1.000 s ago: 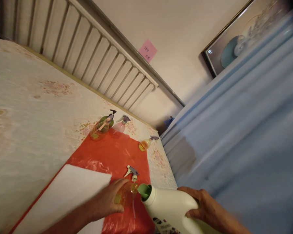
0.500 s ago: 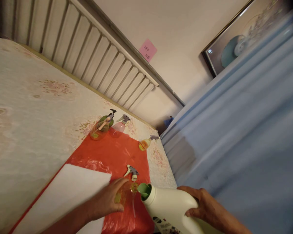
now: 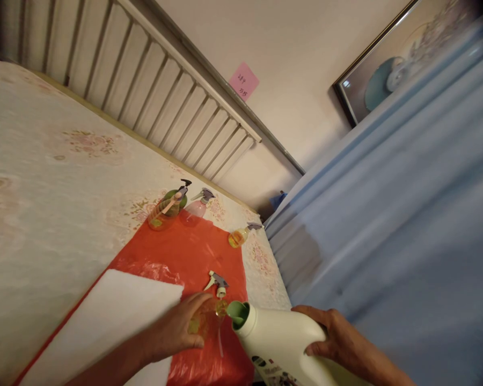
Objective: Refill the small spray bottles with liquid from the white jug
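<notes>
My right hand (image 3: 340, 343) grips a large cream detergent jug (image 3: 279, 332), tilted with its green spout (image 3: 237, 311) toward the left. My left hand (image 3: 177, 329) is wrapped round a clear bottle (image 3: 197, 323) with yellow on it, partly hidden by the fingers. The bottle's mouth is close to the spout; I cannot tell whether they touch or whether liquid flows. Just beyond lies a loose grey and white spray trigger head (image 3: 218, 283), and a thin pale tube runs down below it. A red plastic sheet (image 3: 201, 246) is spread underneath.
A white pad (image 3: 116, 316) lies on the sheet at left. Farther back stand a pump bottle (image 3: 167, 209), a pink spray bottle (image 3: 197, 209) and a yellow spray bottle (image 3: 238, 237). A radiator (image 3: 165, 86) lines the wall; a blue curtain (image 3: 386, 214) hangs at right.
</notes>
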A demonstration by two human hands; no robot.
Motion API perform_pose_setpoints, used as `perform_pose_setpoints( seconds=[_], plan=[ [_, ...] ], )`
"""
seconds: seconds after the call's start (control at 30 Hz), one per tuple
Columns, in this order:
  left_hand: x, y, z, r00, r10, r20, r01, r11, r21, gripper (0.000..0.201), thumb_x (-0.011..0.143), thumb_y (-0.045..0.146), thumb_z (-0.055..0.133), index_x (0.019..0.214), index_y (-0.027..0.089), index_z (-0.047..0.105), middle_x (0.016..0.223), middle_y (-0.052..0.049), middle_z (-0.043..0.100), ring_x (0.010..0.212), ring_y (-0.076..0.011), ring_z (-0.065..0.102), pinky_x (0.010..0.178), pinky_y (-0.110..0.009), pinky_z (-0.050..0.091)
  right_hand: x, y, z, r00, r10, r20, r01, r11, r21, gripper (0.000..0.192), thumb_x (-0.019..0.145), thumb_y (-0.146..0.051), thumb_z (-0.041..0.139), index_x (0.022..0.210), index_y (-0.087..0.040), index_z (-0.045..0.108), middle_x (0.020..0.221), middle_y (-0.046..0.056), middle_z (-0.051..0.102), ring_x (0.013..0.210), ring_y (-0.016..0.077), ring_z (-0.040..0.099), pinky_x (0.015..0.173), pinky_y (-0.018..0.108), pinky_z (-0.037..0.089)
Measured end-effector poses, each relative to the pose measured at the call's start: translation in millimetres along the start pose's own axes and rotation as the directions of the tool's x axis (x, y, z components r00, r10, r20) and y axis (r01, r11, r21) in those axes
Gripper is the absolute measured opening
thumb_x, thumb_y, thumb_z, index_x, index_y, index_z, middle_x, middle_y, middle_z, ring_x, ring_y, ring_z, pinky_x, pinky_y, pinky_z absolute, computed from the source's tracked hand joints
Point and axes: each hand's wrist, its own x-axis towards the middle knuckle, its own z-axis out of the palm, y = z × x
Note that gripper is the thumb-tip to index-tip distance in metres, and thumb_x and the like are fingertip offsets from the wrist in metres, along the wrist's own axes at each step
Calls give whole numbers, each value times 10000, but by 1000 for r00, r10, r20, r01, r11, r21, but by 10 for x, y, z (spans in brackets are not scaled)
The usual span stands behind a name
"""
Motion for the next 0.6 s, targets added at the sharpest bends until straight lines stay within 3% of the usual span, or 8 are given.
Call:
perform_pose_setpoints(
  seconds=[0.43, 0.6],
  plan=[
    [17, -41, 28, 1000, -9, -5, 10, 1000, 22, 910, 552, 222, 774, 1393, 282, 431, 1473, -57, 475, 1343, -328, 420, 1139, -419, 323, -5, 24, -15, 998, -63, 10, 63, 995, 78, 339, 742, -410, 721, 1028, -237, 664, 877, -23, 712, 772, 187, 625, 630, 211, 454],
    [15, -59, 32, 1000, 16, -10, -15, 1000, 23, 905, 563, 235, 772, 1397, 286, 424, 1478, -59, 469, 1337, -332, 428, 1135, -425, 327, -8, 19, -14, 999, -36, 10, 35, 998, 50, 402, 746, -419, 708, 1110, -255, 660, 875, -16, 716, 784, 199, 631, 643, 223, 467]
  ],
)
